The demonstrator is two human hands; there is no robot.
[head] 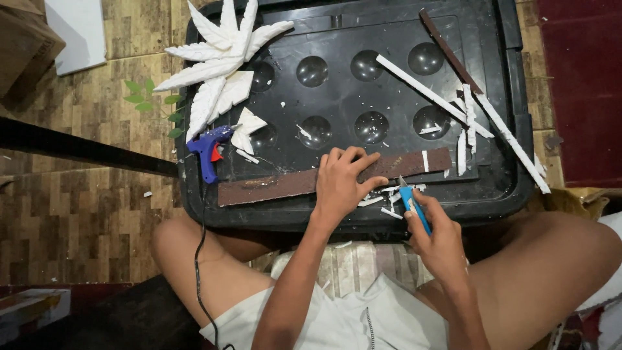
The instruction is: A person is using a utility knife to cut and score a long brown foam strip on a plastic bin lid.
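So left hand is spread flat on the brown strip, pinning it like a straightedge, while right hand fingers clamp the blue knife at its edge.

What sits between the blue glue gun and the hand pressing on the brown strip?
In the head view, only the long brown strip on the black tray spans from the glue gun to the left hand.

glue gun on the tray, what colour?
The glue gun has a blue body with a red trigger and a black cord; it shows in the head view.
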